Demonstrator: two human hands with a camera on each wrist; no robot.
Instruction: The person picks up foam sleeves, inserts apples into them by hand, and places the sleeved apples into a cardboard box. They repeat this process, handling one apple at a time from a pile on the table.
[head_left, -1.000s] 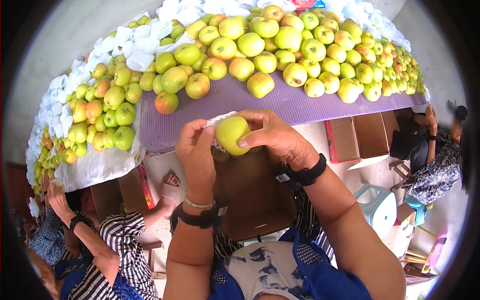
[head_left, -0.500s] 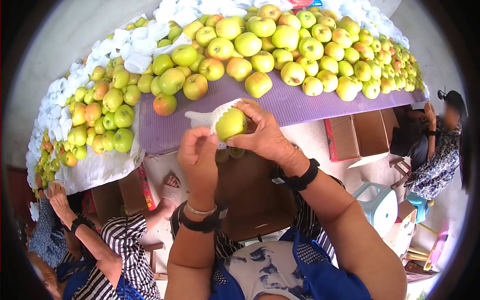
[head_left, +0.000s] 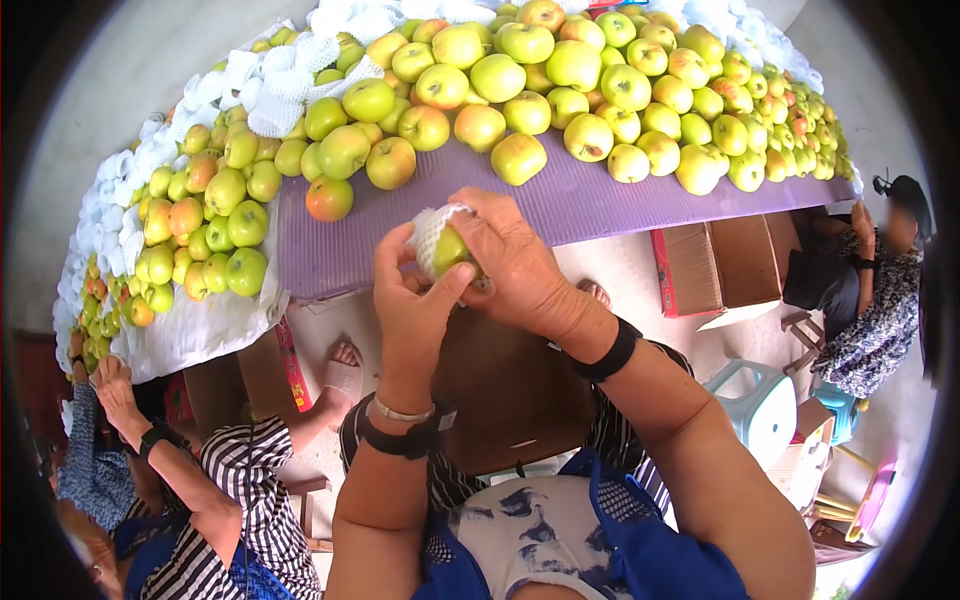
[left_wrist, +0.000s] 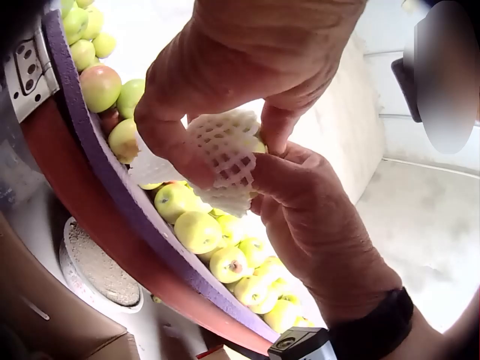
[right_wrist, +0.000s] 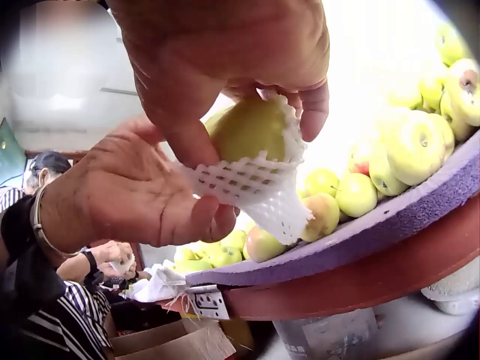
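Note:
Both hands hold a yellow-green apple (head_left: 452, 256) partly covered by a white foam net (head_left: 429, 236), just in front of the table edge. My right hand (head_left: 528, 272) grips the apple from the right, its fingers over the top, as the right wrist view also shows. My left hand (head_left: 412, 305) is on the other side, fingers behind the net and thumb at the apple's lower side. In the left wrist view, the left fingers pinch the net (left_wrist: 225, 154). The net's narrow tail (right_wrist: 281, 214) hangs past the apple in the right wrist view.
Many apples (head_left: 500, 78) lie piled on a purple ribbed mat (head_left: 420, 205); white foam nets (head_left: 275, 100) are heaped behind them. An open cardboard box (head_left: 520, 400) stands below my hands, another box (head_left: 745, 262) to the right. Other people sit at both sides.
The foam net has been drawn further over the apple, from its left side across its top. My right hand has shifted left over the apple, and my left fingers have closed in around the net.

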